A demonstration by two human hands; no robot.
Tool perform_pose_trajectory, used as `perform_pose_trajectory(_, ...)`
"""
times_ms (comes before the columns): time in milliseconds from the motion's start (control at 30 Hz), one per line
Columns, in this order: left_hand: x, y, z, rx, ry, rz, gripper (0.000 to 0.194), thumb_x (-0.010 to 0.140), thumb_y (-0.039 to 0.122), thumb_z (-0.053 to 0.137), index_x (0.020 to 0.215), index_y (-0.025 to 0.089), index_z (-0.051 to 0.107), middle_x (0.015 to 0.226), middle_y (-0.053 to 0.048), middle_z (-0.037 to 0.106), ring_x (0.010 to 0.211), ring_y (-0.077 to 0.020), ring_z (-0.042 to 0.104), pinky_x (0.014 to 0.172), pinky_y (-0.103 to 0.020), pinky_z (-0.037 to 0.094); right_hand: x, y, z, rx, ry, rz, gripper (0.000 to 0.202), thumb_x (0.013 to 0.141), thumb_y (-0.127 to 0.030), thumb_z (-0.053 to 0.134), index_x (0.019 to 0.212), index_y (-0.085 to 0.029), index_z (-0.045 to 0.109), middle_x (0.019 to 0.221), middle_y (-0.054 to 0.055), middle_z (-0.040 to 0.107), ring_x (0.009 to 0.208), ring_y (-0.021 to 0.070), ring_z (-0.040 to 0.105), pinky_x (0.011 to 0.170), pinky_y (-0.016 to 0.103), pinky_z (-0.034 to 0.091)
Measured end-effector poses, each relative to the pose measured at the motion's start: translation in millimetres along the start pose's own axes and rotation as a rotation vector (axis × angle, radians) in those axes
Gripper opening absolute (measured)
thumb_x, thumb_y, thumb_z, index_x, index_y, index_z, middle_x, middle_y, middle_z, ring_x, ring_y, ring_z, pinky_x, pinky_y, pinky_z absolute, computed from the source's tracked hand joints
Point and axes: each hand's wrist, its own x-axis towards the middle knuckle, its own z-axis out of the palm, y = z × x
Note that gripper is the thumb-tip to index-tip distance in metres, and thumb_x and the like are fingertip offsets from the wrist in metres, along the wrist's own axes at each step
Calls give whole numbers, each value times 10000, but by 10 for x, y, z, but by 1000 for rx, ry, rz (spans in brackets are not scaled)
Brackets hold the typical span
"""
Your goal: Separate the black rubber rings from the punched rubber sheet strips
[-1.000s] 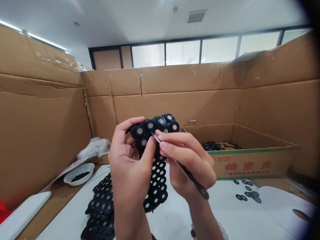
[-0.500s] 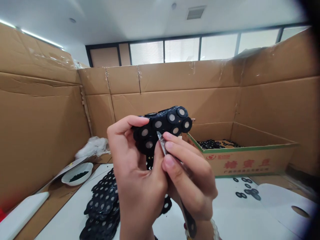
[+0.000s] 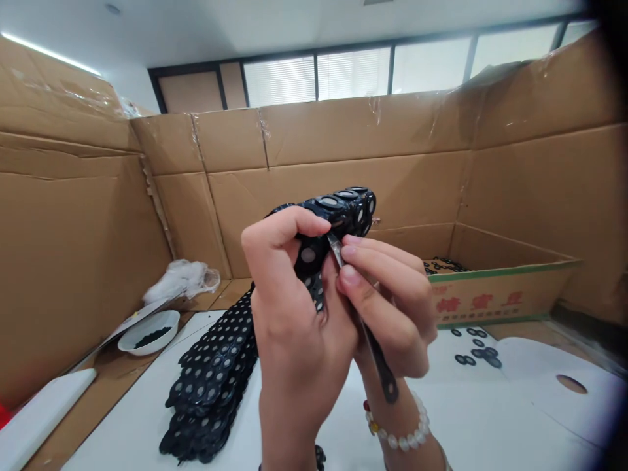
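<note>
My left hand (image 3: 294, 307) is closed around the folded upper end of a flexible black sheet (image 3: 338, 201) covered in round discs with pale grey centres. The rest of this disc-covered sheet hangs down and lies in layered folds on the white table. Between the fingertips of my right hand (image 3: 392, 304) is a slim metal tool with a pointed tip (image 3: 375, 356); whether it is a knife or tweezers I cannot tell. Its tip touches or nearly touches the sheet beside my left thumb. My palm hides part of the sheet.
Cardboard walls (image 3: 333, 137) surround the white table (image 3: 235, 435). Black rings (image 3: 483, 353) lie loose at the right, near a white sheet with a hole (image 3: 544, 383). A green-edged carton (image 3: 505, 294) holds more black pieces. At left are a white bowl (image 3: 169, 333) and crumpled plastic (image 3: 184, 280).
Both hands have shifted right in view, and the sheet has tilted so its folded edge shows. The tool's tip has moved up beside my left thumb. The camera view has tipped downward slightly.
</note>
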Motion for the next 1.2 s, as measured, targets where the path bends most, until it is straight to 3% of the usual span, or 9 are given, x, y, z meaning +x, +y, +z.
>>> perform_pose_trajectory(133, 1, 3, 44, 49, -48, -8, 365, 869, 40, 583, 1089, 311, 477, 1013, 12, 610, 916, -147, 635, 776, -293, 524, 48, 38, 12, 8, 51, -16, 161, 831, -169, 686, 918, -303, 677, 1089, 9, 710, 1043, 279, 700, 773, 424, 638)
perform_pose_trajectory(300, 75, -34, -5, 27, -9, -13, 408, 840, 2, 607, 1102, 268, 442, 1097, -1, 520, 962, -110, 611, 813, -228, 524, 158, 72, 81, 34, 325, -172, 227, 843, -41, 614, 930, -246, 662, 1096, 45, 727, 1025, 223, 708, 845, 373, 619)
perform_pose_trajectory(367, 133, -107, -76, 12, 2, -35, 446, 787, -26, 639, 1082, 248, 448, 1087, -3, 514, 943, -108, 627, 762, -204, 534, 210, 93, 92, 99, 237, -170, 200, 841, -31, 604, 897, -219, 642, 1076, 73, 746, 1065, 224, 699, 907, 387, 601)
perform_pose_trajectory(533, 226, -367, -195, -24, -47, -214, 500, 734, 27, 686, 1099, 238, 418, 879, 18, 622, 767, -130, 654, 662, -214, 518, 260, 205, 39, 279, -78, 91, 114, 845, -133, 680, 818, -203, 594, 1055, 92, 757, 1027, 190, 703, 916, 367, 587)
perform_pose_trajectory(633, 222, -457, -198, -16, -94, -300, 513, 748, 79, 692, 1146, 240, 409, 863, 8, 649, 781, -145, 663, 662, -219, 508, 233, 287, 21, 272, -130, 168, 97, 859, -148, 677, 811, -196, 608, 1065, 94, 756, 995, 177, 714, 876, 342, 594)
perform_pose_trajectory(800, 215, -451, -166, -90, -116, -330, 533, 743, 145, 734, 1154, 245, 410, 803, 27, 666, 661, -125, 653, 571, -195, 497, 161, 348, 100, 296, 58, 178, 90, 892, -135, 640, 851, -210, 611, 992, 83, 778, 1000, 181, 734, 901, 354, 600)
perform_pose_trajectory(967, 212, -380, -145, -176, -115, -351, 549, 750, 110, 729, 1167, 254, 404, 778, 49, 690, 682, -99, 675, 606, -146, 516, 111, 299, 191, 221, 226, 93, 89, 944, -150, 555, 934, -237, 566, 987, 57, 770, 1047, 197, 726, 890, 386, 616)
perform_pose_trajectory(1133, 187, -336, -95, -273, -119, -350, 560, 786, 64, 700, 1198, 274, 385, 852, 40, 715, 825, -105, 716, 747, -158, 555, 180, 159, 108, 231, 284, 284, 110, 958, -158, 547, 875, -230, 547, 843, 0, 767, 869, 158, 766, 806, 298, 633)
perform_pose_trajectory(1200, 171, -343, -44, -307, -122, -347, 553, 808, 59, 686, 1214, 280, 382, 878, 31, 718, 871, -113, 721, 786, -175, 560, 208, 140, 48, 189, 310, 285, 117, 944, -139, 562, 865, -224, 553, 816, -22, 754, 825, 145, 769, 777, 264, 632)
